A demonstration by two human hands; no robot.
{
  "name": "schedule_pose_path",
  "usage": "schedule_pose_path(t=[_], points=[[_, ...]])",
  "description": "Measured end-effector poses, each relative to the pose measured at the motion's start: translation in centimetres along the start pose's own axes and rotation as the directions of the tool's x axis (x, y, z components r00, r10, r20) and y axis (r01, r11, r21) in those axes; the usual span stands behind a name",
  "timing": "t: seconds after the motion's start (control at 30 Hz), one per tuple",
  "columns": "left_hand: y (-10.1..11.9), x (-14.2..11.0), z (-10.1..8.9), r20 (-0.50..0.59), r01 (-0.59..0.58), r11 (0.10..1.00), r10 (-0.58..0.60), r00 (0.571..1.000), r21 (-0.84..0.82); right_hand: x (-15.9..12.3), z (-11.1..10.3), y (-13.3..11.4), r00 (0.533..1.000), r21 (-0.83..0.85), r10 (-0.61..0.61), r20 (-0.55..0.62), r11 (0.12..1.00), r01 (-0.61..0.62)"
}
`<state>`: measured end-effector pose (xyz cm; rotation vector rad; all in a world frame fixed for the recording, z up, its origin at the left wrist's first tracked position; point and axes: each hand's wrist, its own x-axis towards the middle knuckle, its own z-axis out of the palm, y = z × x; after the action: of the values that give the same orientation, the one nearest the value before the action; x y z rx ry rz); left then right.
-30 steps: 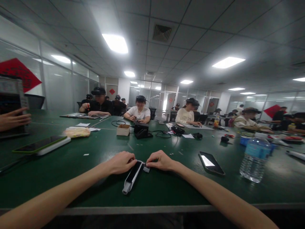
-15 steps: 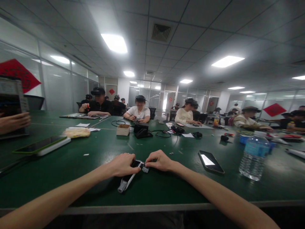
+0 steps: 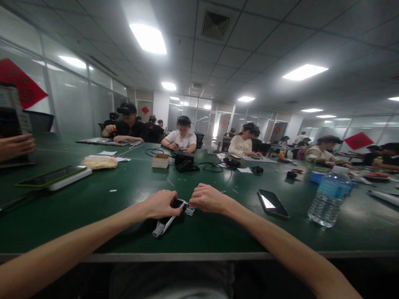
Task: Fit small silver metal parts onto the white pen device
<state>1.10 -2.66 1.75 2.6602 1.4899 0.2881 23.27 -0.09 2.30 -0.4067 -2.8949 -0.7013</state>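
Note:
My left hand (image 3: 160, 204) is closed round a long, narrow white-and-black device (image 3: 171, 221) on the green table, thumb along its near side. The device lies slanted, with a grey end piece (image 3: 158, 229) toward me; its kind is not clear. A small grey metal-looking part (image 3: 190, 211) sits at its far right end, and whether it is attached cannot be made out. Just above that part, my right hand (image 3: 207, 197) is closed, fingers curled with the tips pinched by the device's end. Whatever the right fingers hold is hidden or too small to name.
Right of my hands lie a phone (image 3: 273, 203) and a standing water bottle (image 3: 329, 197). Ahead are a small open box (image 3: 161, 161), a black stand (image 3: 184, 162) and cables. A green-edged phone (image 3: 51, 176) is at left. Several people work around the table (image 3: 131, 243).
My right hand has lifted slightly and curled more, showing more of the grey part. My left hand keeps its hold on the device. The view has tilted down slightly.

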Motion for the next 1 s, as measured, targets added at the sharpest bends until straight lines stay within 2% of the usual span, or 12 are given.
schedule_pose_path(t=[0.3, 0.43, 0.63, 0.8, 0.9, 1.0], points=[[-0.1, 0.1, 0.2, 0.002, -0.007, 1.0, 0.007, 1.0, 0.024, 0.6, -0.9, -0.7, 0.99, -0.193, -0.113, 0.083, 0.973, 0.128], [-0.3, 0.2, 0.4, -0.005, -0.002, 1.0, 0.002, 1.0, 0.015, 0.6, -0.8, -0.6, 0.99, -0.175, -0.124, 0.061, 0.976, 0.132], [-0.4, 0.2, 0.5, 0.002, 0.0, 1.0, 0.0, 1.0, -0.017, -0.2, 0.7, 0.2, 0.999, 0.004, -0.028, -0.043, 1.0, 0.028], [-0.2, 0.1, 0.3, 0.008, 0.009, 0.999, -0.009, 1.0, -0.034, -0.9, 2.3, 0.5, 0.987, 0.193, 0.058, -0.152, 0.981, -0.028], [-0.1, 0.0, 0.2, 0.012, 0.014, 1.0, -0.014, 1.0, -0.024, -1.1, 3.2, 0.6, 0.972, 0.381, 0.143, -0.187, 0.922, -0.063], [0.1, -0.1, 0.0, 0.024, 0.019, 0.999, -0.018, 1.0, -0.032, -1.1, 3.8, 0.6, 0.949, 0.563, 0.251, -0.188, 0.82, -0.105]])
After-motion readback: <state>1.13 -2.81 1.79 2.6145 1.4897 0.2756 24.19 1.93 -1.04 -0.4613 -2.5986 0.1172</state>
